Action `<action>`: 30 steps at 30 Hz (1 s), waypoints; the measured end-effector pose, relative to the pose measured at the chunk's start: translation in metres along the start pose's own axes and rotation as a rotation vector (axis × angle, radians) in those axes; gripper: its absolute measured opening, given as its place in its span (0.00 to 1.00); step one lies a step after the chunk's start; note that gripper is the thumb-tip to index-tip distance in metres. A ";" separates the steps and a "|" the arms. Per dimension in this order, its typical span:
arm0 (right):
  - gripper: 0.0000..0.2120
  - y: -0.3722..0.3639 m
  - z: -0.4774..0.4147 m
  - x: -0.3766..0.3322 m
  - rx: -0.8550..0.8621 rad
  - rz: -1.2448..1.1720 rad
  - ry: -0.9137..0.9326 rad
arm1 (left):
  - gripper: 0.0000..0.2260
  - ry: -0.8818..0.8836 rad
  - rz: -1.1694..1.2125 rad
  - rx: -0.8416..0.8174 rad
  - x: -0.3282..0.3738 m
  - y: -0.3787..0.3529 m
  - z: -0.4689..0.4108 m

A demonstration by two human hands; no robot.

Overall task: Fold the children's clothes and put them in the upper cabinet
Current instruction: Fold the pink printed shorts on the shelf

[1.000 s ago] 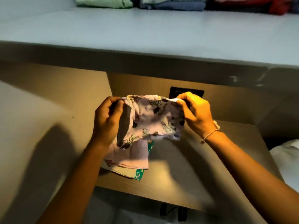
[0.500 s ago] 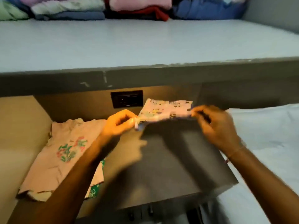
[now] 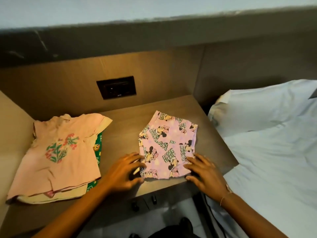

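Your left hand (image 3: 124, 172) lies spread and palm down on the table (image 3: 120, 121), fingertips touching the near left corner of the Minnie Mouse shorts (image 3: 167, 148). It presses on the cloth and grips nothing. Your right hand (image 3: 204, 172) does the same at the near right corner: fingers splayed flat, tips resting on the hem, closed around nothing. A thin bracelet (image 3: 224, 197) circles that wrist.

The shorts are lilac, printed with cartoon mice and green lettering. They lie flat on the right half of the table, near hem close to the front edge, far edge pointing toward the back panel. Whether they are already folded in half, you cannot tell from here.

Well apart to the left sits a pile of clothes. On top is a pink T-shirt (image 3: 61, 152) with a floral print on the chest, spread face up with its neck toward the back. Beneath it shows a cream garment (image 3: 51, 199), and a green printed garment (image 3: 98, 148) pokes out along the right side.

A black socket plate (image 3: 116, 87) is set in the back panel above the table. The grey shelf edge (image 3: 154, 36) runs across the top of the view. To the right of the table lies a bed with a white pillow (image 3: 265, 107).
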State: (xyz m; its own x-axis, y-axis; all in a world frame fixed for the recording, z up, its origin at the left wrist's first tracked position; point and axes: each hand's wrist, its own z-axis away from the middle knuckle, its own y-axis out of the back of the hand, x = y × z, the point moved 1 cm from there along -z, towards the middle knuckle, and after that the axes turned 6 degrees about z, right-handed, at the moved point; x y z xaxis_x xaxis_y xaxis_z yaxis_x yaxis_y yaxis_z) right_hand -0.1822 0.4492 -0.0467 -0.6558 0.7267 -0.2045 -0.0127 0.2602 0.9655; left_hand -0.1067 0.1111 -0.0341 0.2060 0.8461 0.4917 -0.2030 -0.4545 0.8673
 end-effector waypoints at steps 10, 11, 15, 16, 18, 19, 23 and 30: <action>0.10 0.030 0.020 -0.027 0.085 -0.378 -0.163 | 0.13 0.124 0.574 0.178 0.033 0.025 0.003; 0.11 0.040 0.019 -0.030 0.091 -0.451 -0.199 | 0.11 0.131 0.714 0.202 0.037 0.033 -0.002; 0.11 0.065 -0.006 -0.024 0.202 -0.516 -0.370 | 0.07 0.306 0.872 0.266 0.047 0.062 -0.055; 0.10 0.065 -0.016 -0.019 0.207 -0.477 -0.412 | 0.08 0.370 0.855 0.252 0.048 0.064 -0.072; 0.10 0.061 -0.037 -0.008 0.146 -0.382 -0.507 | 0.08 0.479 0.835 0.222 0.048 0.066 -0.104; 0.10 0.057 -0.045 -0.003 0.095 -0.339 -0.562 | 0.08 0.529 0.838 0.220 0.047 0.064 -0.119; 0.20 0.040 -0.054 0.010 -0.002 -0.187 -0.618 | 0.15 0.568 0.388 0.366 0.050 0.052 -0.136; 0.24 0.014 -0.027 0.009 -0.213 0.010 -0.148 | 0.34 0.299 -0.175 0.017 0.079 -0.049 -0.063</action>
State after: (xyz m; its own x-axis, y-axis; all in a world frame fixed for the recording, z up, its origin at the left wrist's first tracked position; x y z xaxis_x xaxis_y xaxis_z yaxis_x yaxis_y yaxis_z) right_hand -0.2087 0.4416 -0.0309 -0.5396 0.8176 -0.2010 -0.1756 0.1242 0.9766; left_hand -0.1407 0.2178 -0.0425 -0.0539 0.9547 0.2926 -0.1731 -0.2975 0.9389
